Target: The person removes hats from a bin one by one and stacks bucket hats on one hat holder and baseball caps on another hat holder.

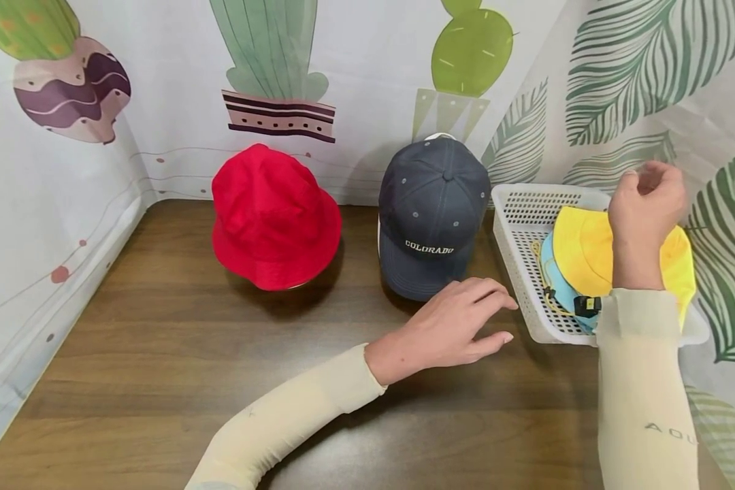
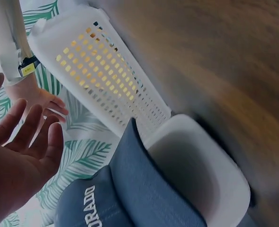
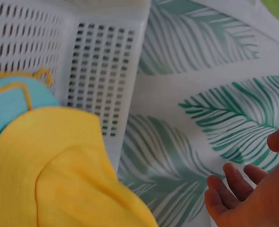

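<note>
Released and loose-fingered, the left hand [image 1: 446, 325] hovers just beside the navy cap [image 1: 435, 197], the right hand [image 1: 648, 209] near the yellow hat [image 1: 582, 248] in the white basket [image 1: 514, 275]. "COLORADO" crosses the cap's front; partial lettering, seemingly "AOU", marks the right sleeve [image 1: 640, 388].

The cap [image 1: 435, 204] sits between bucket hat [image 1: 275, 218], left, and basket [image 1: 517, 274], right.

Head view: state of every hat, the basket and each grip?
Red bucket hat: crown up
Navy COLORADO cap: crown up
White perforated basket: upright, loaded
Yellow hat: in basket, overlapping blue
Light-blue hat: in basket, partly covered
Left grip: empty
Right grip: empty, fingers loosely curled
</note>
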